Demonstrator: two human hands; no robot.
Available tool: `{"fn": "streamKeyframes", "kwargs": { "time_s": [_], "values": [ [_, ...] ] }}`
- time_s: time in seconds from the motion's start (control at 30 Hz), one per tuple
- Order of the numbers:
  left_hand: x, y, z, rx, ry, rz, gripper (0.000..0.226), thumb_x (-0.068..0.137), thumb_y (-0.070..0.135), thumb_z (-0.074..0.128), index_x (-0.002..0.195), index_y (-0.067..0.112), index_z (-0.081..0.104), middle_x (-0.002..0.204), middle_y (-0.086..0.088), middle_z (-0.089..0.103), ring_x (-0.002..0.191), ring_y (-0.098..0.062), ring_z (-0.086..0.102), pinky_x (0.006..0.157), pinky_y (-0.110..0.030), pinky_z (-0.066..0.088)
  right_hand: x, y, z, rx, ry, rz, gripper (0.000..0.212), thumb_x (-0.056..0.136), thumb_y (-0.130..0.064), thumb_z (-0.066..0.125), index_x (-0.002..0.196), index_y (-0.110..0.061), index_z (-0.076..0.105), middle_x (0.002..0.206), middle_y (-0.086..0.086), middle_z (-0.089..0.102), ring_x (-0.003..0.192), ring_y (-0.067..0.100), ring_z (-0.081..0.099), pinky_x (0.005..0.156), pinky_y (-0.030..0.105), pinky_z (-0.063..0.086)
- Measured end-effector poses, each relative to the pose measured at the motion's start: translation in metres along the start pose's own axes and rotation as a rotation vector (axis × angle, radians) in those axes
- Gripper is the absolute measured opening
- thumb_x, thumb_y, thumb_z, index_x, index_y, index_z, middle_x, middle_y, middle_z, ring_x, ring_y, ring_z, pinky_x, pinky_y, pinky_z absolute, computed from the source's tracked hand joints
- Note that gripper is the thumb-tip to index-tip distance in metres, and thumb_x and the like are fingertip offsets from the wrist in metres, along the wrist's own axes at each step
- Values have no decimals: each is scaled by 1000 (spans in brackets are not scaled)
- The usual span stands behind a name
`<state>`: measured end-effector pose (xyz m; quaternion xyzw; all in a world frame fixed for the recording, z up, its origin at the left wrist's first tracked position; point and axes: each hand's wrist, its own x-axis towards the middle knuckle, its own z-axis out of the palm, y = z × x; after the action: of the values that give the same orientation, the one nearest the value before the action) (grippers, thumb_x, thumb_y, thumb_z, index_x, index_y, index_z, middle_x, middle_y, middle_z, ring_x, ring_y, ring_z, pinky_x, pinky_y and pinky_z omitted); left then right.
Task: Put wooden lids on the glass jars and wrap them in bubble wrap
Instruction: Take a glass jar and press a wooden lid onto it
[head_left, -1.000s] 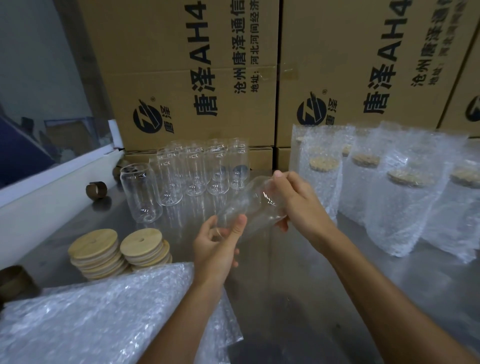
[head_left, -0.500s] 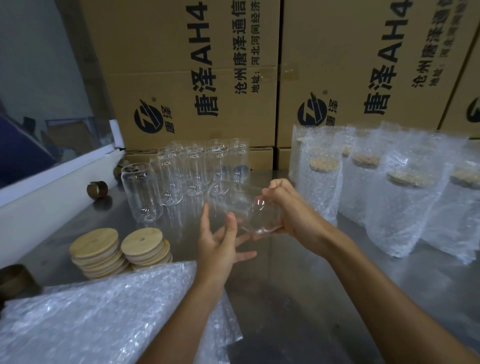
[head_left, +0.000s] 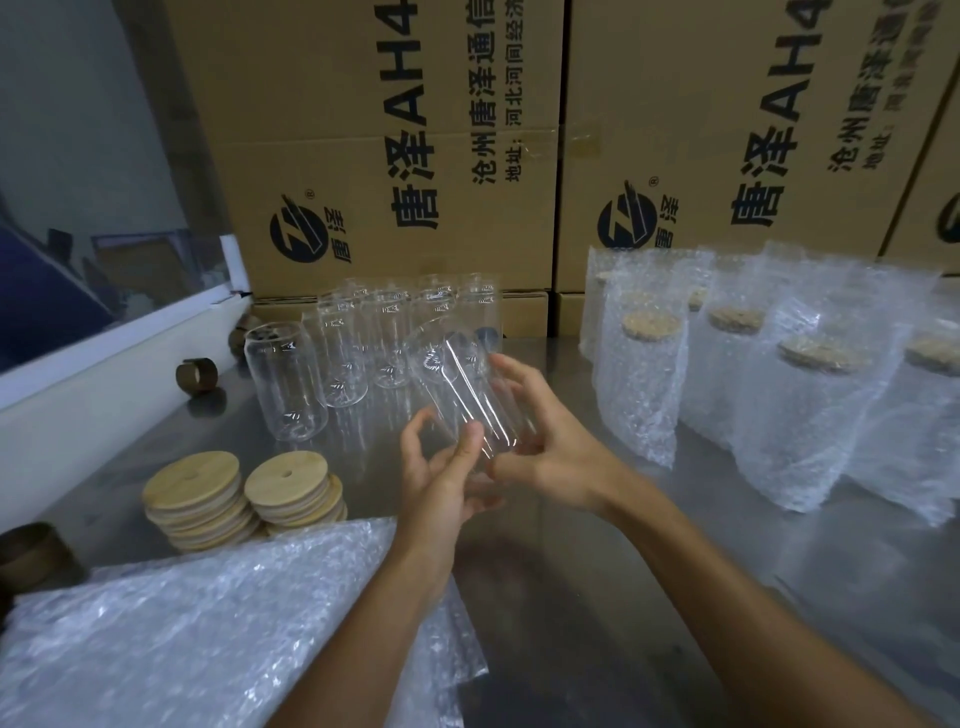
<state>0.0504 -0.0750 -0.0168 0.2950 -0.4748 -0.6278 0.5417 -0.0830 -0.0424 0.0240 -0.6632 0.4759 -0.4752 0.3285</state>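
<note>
Both hands meet over the middle of the tabletop (head_left: 597, 597), a dull grey metal surface, with a clear glass jar (head_left: 467, 395) between them. The jar is tilted, its far end leaning up and away toward the left, with no lid on it. The right hand (head_left: 540, 447) curls its fingers round the jar's right side and grips it, thumb tucked under the near end. The left hand (head_left: 441, 467) has its thumb pressed against the near part of the glass, the other fingers bent loosely and spread; whether they close on the jar I cannot tell.

Behind the hands stands a cluster of empty jars (head_left: 363, 348), upright and uncapped, close together. To the left, near the front, two stacks of wooden lids (head_left: 244, 493) sit side by side, the top lid of each showing a small hole. A loose sheet of bubble wrap (head_left: 208, 623) lies in the near left corner, under the left forearm. On the right, several wrapped jars (head_left: 779, 389) stand upright in bubble-wrap sleeves, their lids showing through. Printed cardboard boxes (head_left: 389, 145) are stacked along the back. Brown tape rolls (head_left: 197, 375) rest at the left edge.
</note>
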Motion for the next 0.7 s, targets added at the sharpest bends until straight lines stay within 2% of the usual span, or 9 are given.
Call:
{"fn": "streamKeyframes", "kwargs": {
  "time_s": [0.07,0.13,0.2,0.27,0.37,0.47,0.53,0.6,0.7],
  "values": [
    [0,-1,-1,-11,-14,6,69,70,43,71,131,37,38,78,8,73,64,-16,69,58,-32,59,1,-2,1,30,8,4,96,77,-4,67,157,-28,22,158,-4,33,126,-23,40,97,25,51],
    [0,-1,-1,-20,-33,7,65,70,40,71,127,39,42,80,7,73,68,-19,72,54,-32,57,2,-5,1,35,33,21,95,75,-19,62,158,-35,20,160,-7,32,139,-10,33,113,31,43],
    [-1,-2,0,-38,-60,-12,61,71,36,71,126,38,45,88,1,72,72,-24,72,54,-34,55,2,-4,0,32,69,19,90,79,-31,62,157,-44,18,154,-16,36,132,-17,37,111,32,43],
    [-3,-1,-1,-48,-88,-35,59,74,33,72,127,36,47,98,-5,69,74,-28,70,54,-35,54,3,-2,0,17,122,-5,88,81,-44,65,155,-51,17,142,-34,36,123,-26,39,106,32,45],
    [-4,-2,-1,-27,-144,-48,56,80,31,78,128,32,49,99,-4,70,73,-31,69,53,-34,51,3,2,1,-27,217,-65,90,84,-52,70,154,-51,14,151,-35,28,139,-6,37,113,43,43],
    [-4,-2,-1,-18,-174,-48,51,80,33,75,124,29,50,102,-6,71,75,-34,68,53,-33,50,4,4,1,-6,289,-99,95,78,-61,74,154,-49,17,155,-31,28,140,5,42,110,49,47],
    [-4,-2,-1,-14,-177,-44,58,74,35,78,123,26,50,106,-11,69,77,-32,69,53,-33,51,5,5,3,18,343,-117,95,75,-66,72,153,-49,20,152,-34,30,137,2,45,109,45,49],
    [-5,-3,1,12,-162,-41,74,60,37,88,121,22,50,108,-16,66,83,-28,70,54,-34,53,6,6,7,30,396,-142,93,76,-68,69,153,-48,21,149,-41,28,134,-3,47,107,35,49],
    [-5,-5,0,33,-127,-37,80,46,36,92,112,14,53,101,-13,66,81,-21,71,56,-34,56,7,6,10,31,451,-181,90,79,-69,66,154,-44,22,145,-41,34,129,0,52,99,28,51]
  ]
}}
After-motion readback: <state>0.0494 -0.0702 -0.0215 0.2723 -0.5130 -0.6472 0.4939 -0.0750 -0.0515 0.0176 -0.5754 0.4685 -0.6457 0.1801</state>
